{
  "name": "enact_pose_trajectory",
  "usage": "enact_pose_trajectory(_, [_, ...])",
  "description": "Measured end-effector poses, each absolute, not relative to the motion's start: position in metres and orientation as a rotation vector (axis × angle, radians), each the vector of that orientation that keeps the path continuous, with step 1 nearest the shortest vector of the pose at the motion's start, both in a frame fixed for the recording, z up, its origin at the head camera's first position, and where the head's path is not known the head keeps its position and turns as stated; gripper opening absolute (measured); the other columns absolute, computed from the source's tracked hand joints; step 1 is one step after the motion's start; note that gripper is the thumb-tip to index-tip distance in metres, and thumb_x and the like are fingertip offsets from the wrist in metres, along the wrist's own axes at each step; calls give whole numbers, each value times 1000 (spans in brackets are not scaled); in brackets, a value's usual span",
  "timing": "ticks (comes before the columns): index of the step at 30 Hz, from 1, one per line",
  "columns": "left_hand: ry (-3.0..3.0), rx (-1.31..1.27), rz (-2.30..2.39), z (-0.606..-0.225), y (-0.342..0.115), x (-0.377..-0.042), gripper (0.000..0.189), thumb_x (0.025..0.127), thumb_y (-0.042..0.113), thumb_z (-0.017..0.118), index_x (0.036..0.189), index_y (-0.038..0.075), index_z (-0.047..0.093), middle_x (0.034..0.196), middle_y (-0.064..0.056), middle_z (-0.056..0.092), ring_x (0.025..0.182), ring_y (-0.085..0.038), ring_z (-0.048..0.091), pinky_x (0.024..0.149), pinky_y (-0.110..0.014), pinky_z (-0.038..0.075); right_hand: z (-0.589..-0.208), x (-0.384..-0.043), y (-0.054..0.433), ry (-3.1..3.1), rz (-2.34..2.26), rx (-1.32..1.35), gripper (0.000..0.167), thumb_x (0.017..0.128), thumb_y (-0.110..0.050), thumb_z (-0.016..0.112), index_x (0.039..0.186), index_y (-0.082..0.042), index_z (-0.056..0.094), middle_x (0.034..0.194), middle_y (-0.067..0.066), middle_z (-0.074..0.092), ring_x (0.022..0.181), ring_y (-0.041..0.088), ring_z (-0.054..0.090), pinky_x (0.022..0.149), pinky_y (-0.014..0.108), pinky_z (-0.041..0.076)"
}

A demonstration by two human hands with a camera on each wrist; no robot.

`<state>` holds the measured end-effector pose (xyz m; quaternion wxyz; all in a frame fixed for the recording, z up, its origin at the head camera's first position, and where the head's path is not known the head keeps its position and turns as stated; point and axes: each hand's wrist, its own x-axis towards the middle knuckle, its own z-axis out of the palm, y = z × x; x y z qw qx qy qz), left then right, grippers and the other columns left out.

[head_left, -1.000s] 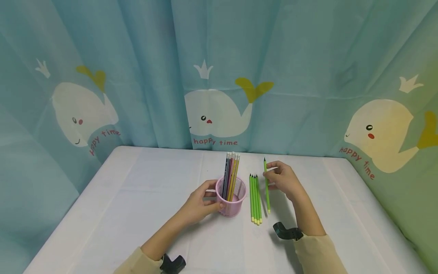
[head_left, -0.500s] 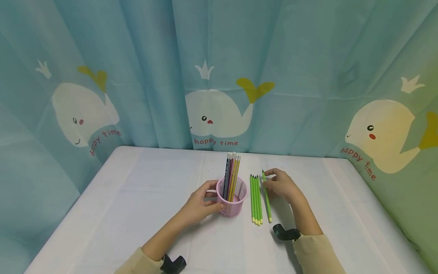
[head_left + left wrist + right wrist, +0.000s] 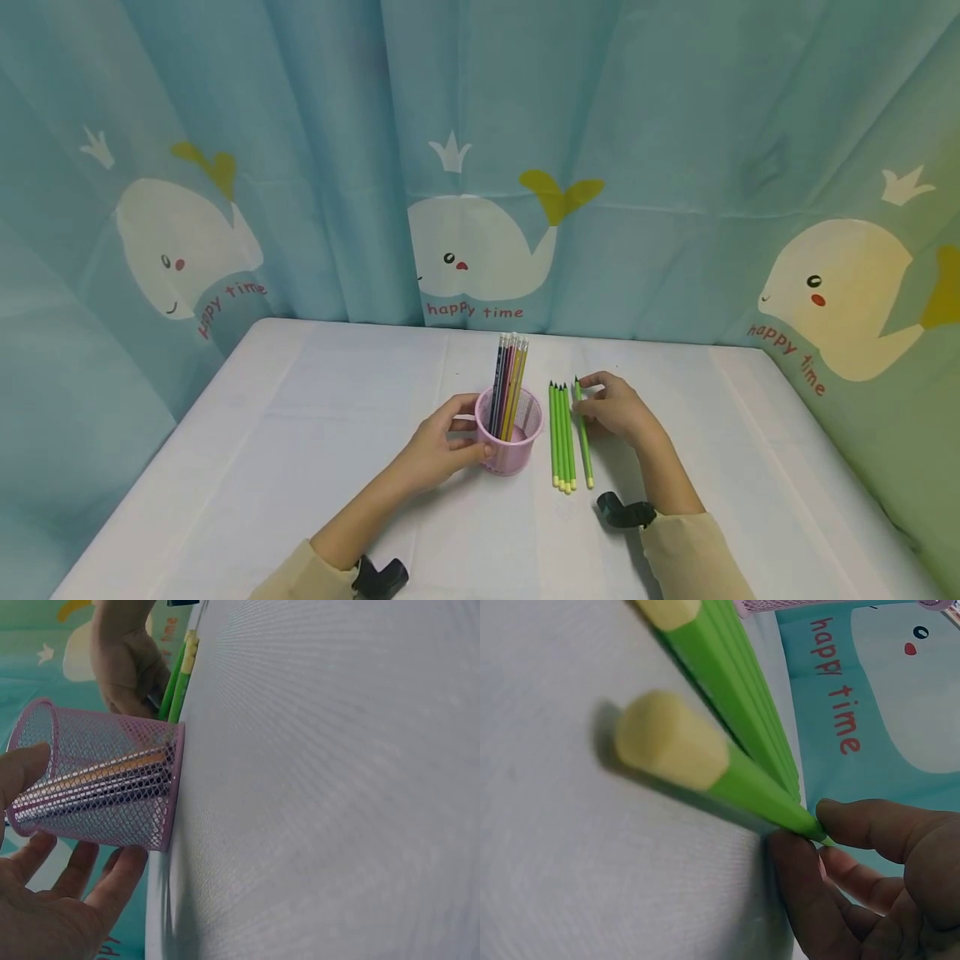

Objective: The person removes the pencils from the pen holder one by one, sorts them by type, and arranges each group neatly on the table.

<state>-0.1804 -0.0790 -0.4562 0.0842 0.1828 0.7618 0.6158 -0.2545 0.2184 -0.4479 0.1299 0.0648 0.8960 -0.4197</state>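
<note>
My left hand (image 3: 438, 443) grips the pink mesh pencil cup (image 3: 506, 458) from its left side, thumb at the front near the rim. Inside the cup, several pencils (image 3: 510, 383) in dark, red and yellow lean together with their erasers up. To the right of it, a row of green pencils (image 3: 562, 437) lies side by side, dark tips pointing away. My right hand (image 3: 618, 408) pinches one more green pencil (image 3: 757, 791) near its sharpened end, just right of that row. In the right wrist view its pale yellow end is close over the tabletop, beside a shadow.
The white table (image 3: 360, 392) ends at a blue curtain (image 3: 322, 167) printed with whales. A black wrist camera (image 3: 626, 510) sits on the right forearm, and another black one (image 3: 381, 577) on the left.
The right hand has lowered its green pencil toward the table and nearer my body, then slightly left toward the row. The left hand and the cup stay in place.
</note>
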Motion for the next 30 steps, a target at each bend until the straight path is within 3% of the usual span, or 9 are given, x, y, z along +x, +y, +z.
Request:
enact_pose_trajectory(10, [2264,538,1839,-455,-79,-180,68,84,13,79,144,13,46,137,-12,53,123,-33,58,99,-38,55,-450,-255,219,2564,-1293,209,48,91,-16,69,135,-6,52,110,18,59,80,21,64,65,32,62])
enact_pose_trajectory(18, [2272,539,1831,-457,-79,-180,67,85,14,79,144,14,46,136,-12,53,123,-33,57,99,-39,55,-438,-253,218,2647,-1222,115,51,91,-23,69,137,-10,52,106,14,65,80,22,64,67,32,56])
enact_pose_trajectory(24, [2269,535,1840,-456,-80,-180,67,84,14,79,143,14,47,136,-11,53,122,-33,58,98,-37,55,-425,-248,213,2626,-1373,-153,53,89,-20,73,137,-7,53,106,14,66,88,26,66,75,36,58])
enact_pose_trajectory(30, [2261,539,1842,-455,-79,-180,68,84,13,79,143,13,46,136,-12,53,123,-33,58,98,-37,55,-415,-242,209,2460,-1445,-529,62,82,-17,82,137,-12,54,118,20,64,103,27,64,85,36,56])
